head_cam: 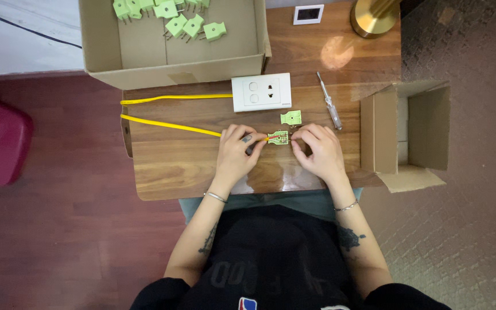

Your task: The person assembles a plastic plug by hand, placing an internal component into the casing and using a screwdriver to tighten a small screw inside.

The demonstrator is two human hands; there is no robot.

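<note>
Left hand (235, 154) pinching yellow cable (167, 124) into open green plug half (278, 138), steadied by right hand (317, 150); plug cover (291, 117), screwdriver (329, 108) nearby on wooden table (173, 166).

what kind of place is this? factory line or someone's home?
Probably a home or small workshop, not a line: a small wooden table, a brass lamp base and a cardboard box of green plug parts. Both hands work on one green plug.

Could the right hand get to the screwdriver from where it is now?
Probably yes. The screwdriver lies bare on the table just beyond the right hand, with nothing between them. But that hand is now pinching the green plug half, so it must let go first.
</note>
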